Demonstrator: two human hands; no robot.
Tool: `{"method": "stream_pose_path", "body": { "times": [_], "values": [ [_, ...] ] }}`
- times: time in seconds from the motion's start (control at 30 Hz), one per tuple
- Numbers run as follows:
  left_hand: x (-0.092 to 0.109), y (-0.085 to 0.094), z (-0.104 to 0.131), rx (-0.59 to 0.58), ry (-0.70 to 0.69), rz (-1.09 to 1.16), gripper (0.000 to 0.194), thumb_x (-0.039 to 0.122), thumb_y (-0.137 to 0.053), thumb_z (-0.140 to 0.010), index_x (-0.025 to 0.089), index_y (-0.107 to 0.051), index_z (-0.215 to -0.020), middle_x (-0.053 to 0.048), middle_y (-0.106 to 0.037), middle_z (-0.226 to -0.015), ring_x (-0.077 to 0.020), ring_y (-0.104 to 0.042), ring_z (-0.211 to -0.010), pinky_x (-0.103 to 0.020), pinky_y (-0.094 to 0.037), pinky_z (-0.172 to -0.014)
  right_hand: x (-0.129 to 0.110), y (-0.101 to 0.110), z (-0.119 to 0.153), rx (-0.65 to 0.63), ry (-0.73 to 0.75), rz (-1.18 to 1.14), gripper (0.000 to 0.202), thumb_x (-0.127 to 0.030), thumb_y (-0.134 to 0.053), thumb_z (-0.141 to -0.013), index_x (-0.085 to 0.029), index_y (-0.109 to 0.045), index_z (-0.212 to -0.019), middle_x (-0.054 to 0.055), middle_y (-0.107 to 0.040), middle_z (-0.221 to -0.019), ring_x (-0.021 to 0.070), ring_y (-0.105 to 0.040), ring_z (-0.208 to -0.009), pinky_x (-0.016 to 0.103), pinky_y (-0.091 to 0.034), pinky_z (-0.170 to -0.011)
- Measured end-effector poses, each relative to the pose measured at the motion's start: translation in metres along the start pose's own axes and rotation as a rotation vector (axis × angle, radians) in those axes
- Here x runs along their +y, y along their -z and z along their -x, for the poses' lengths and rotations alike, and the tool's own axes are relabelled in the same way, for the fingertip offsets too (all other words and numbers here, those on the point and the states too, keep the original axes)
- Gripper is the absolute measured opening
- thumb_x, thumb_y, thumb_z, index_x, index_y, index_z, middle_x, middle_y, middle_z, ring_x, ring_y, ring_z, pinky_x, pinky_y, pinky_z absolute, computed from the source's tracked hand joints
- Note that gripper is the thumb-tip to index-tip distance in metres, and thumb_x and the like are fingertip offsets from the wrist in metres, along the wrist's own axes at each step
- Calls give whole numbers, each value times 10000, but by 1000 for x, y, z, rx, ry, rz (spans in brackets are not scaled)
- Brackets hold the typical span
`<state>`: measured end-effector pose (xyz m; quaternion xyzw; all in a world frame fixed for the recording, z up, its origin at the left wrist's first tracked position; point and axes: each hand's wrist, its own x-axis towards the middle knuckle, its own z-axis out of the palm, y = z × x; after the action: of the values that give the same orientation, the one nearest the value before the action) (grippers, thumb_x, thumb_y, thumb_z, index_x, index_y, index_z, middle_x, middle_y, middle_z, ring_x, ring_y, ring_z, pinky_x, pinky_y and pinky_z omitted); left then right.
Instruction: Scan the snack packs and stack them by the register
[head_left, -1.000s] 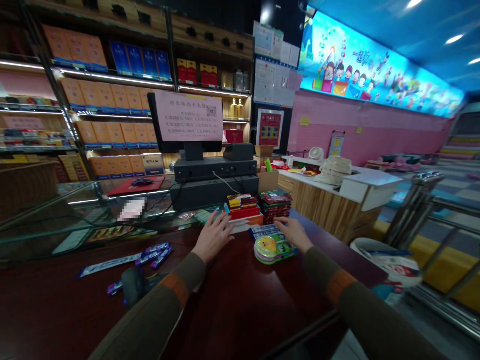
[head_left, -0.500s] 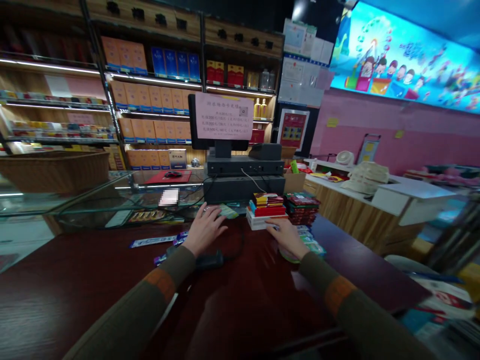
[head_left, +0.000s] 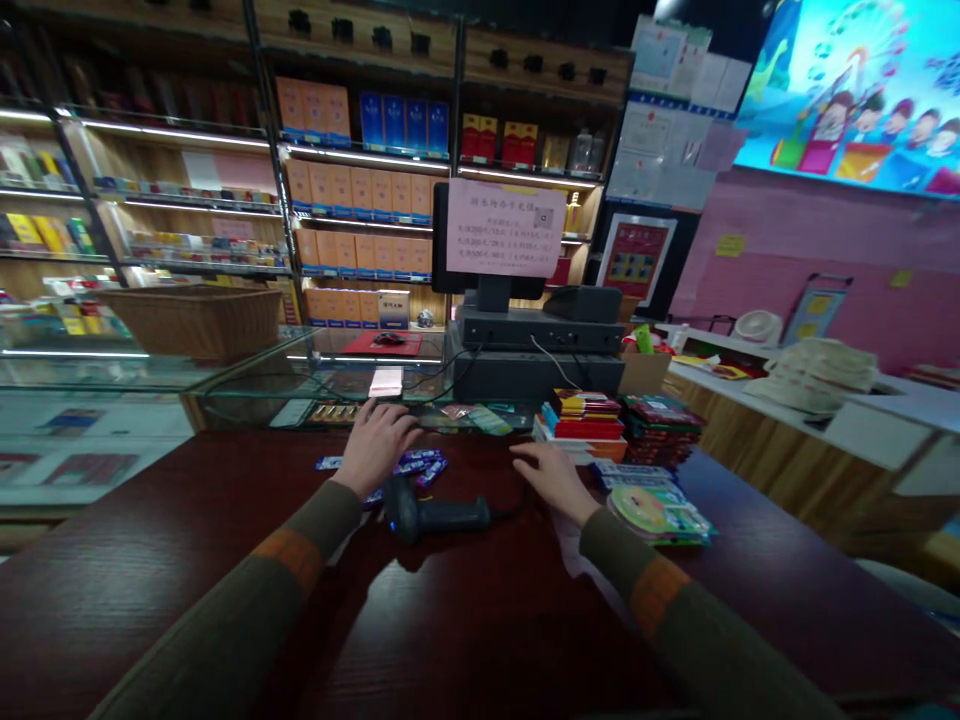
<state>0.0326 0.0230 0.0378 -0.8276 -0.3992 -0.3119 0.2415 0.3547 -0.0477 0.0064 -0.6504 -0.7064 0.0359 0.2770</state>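
My left hand [head_left: 377,445] is over several small purple packets [head_left: 421,466] on the dark red-brown table, fingers spread and palm down. Its palm hides part of them; I cannot tell whether it touches one. Just in front of its wrist lies a black handheld barcode scanner [head_left: 435,515], its cable running right. My right hand [head_left: 553,480] is open, fingers stretched leftward, with nothing in it. It is left of green-and-white packets [head_left: 660,512] and in front of a stack of red and yellow packs [head_left: 587,412].
A dark checkout terminal [head_left: 536,350] with a paper sign [head_left: 501,230] stands behind the table. Dark red packs [head_left: 661,428] are piled at the right. A glass counter [head_left: 330,350] with a wicker basket [head_left: 199,320] borders the left back.
The view has turned left, so the background sits further right. My left hand has moved left over the purple packets, and my right hand has moved left, away from the stacked packs.
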Motion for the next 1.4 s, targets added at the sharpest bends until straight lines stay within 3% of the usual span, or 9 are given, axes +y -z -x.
{"method": "stream_pose_path", "body": {
  "times": [0.23,0.53,0.73,0.87,1.03,1.4],
  "values": [
    [-34,-7,35,-83,96,-50,242,372,-525,-975,238,-720,-1026,-65,-719,-1138,-260,-610,-1112,-499,-327,-1122,-38,-21,-17,-57,46,-36,318,-305,-567,-899,-261,-741,-1160,28,-728,-1237,261,-597,-1215,421,-398,-1077],
    [-58,-14,64,-171,187,45,188,338,-576,-939,261,-721,-1031,-53,-735,-1116,-264,-627,-1109,-519,-309,-1134,-74,-42,-35,-146,76,-34,292,-310,-569,-912,-293,-738,-1149,24,-719,-1253,269,-583,-1229,457,-386,-1047],
    [-70,-28,78,-213,231,44,240,357,-565,-944,256,-693,-1121,-73,-727,-1167,-275,-613,-1150,-556,-257,-1166,-87,-57,-52,-191,116,-44,281,-328,-582,-910,-315,-741,-1141,6,-735,-1223,274,-600,-1206,447,-392,-1031],
    [-79,-39,87,-296,254,127,313,374,-538,-959,287,-645,-1241,-70,-687,-1296,-294,-538,-1305,-629,-186,-1186,-96,-66,-62,-233,129,-45,291,-330,-593,-905,-307,-736,-1157,16,-740,-1215,284,-607,-1204,451,-401,-1019],
    [-84,-47,93,-381,286,206,373,389,-531,-961,302,-600,-1318,-68,-653,-1360,-298,-475,-1389,-676,-123,-1191,-105,-75,-75,-259,135,-56,293,-361,-597,-899,-311,-741,-1149,15,-738,-1223,289,-621,-1198,462,-411,-1016],
    [-79,-41,88,-362,278,220,316,331,-501,-982,297,-604,-1279,-63,-693,-1265,-246,-602,-1240,-642,-81,-1214,-126,-93,-89,-299,148,-85,297,-350,-615,-883,-317,-739,-1150,-8,-741,-1217,261,-634,-1195,406,-427,-1022]
  ]
}}
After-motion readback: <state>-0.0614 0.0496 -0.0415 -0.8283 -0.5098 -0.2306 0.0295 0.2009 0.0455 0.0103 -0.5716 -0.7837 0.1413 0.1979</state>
